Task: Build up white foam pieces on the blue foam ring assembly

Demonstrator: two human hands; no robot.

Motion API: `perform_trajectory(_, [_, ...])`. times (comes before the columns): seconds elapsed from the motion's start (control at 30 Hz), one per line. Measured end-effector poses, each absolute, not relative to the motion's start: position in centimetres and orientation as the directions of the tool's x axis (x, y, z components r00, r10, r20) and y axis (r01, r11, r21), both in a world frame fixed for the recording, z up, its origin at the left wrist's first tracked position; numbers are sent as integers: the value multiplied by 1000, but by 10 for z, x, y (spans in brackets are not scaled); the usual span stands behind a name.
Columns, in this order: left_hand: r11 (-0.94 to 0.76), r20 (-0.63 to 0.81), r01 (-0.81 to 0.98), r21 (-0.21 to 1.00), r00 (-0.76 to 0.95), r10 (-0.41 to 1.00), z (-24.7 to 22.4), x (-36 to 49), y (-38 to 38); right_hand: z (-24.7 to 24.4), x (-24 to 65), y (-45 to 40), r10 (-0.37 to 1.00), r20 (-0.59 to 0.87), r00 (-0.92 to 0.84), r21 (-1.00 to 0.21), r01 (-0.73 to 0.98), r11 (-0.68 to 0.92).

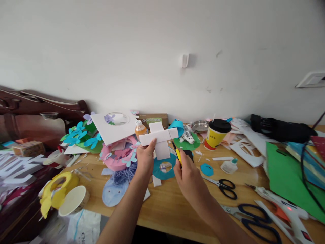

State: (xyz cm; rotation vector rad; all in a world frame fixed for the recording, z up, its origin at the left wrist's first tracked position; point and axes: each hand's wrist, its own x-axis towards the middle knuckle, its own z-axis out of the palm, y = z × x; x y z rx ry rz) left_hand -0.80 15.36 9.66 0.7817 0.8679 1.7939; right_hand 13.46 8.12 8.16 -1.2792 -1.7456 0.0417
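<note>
Raised over the table is a white cross-shaped piece of board (pixel 162 149), one strip lying across another. My left hand (pixel 146 158) pinches it from below, thumb on the crosswise strip. Gripped in my right hand (pixel 188 176) is a yellow craft knife (pixel 178 155), its thin blade pointing up at the right end of that strip; whether it touches is hard to tell. Behind and below the cross lie a blue paper ring (pixel 156 172) and a curled blue strip (pixel 179 127).
On the right are black-handled scissors (pixel 225 188), larger scissors (pixel 261 217), a glue gun (pixel 286 203), a glue bottle (pixel 229 166) and a yellow cup (pixel 215 135). Leftward stand a pink ring (pixel 109 159), a paper bowl (pixel 73 200) and a juice bottle (pixel 140 128).
</note>
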Motion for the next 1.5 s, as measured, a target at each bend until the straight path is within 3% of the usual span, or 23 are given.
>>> perform_trajectory(0.63, [-289, 124, -502, 815, -336, 934, 96, -8, 154, 71, 133, 78, 722, 691, -28, -448, 768, 458])
perform_trajectory(1.1, [-283, 115, -503, 816, -339, 934, 96, -10, 152, 62, 137, 51, 799, 600, -32, -477, 788, 390])
perform_trajectory(1.3, [-290, 123, -489, 822, -344, 931, 94, -12, 153, 83, 132, 28, 768, 640, -39, -531, 700, 478])
perform_trajectory(1.5, [-281, 120, -440, 853, -359, 926, 94, -9, 150, 108, 102, 36, 775, 613, -154, -534, 642, 550])
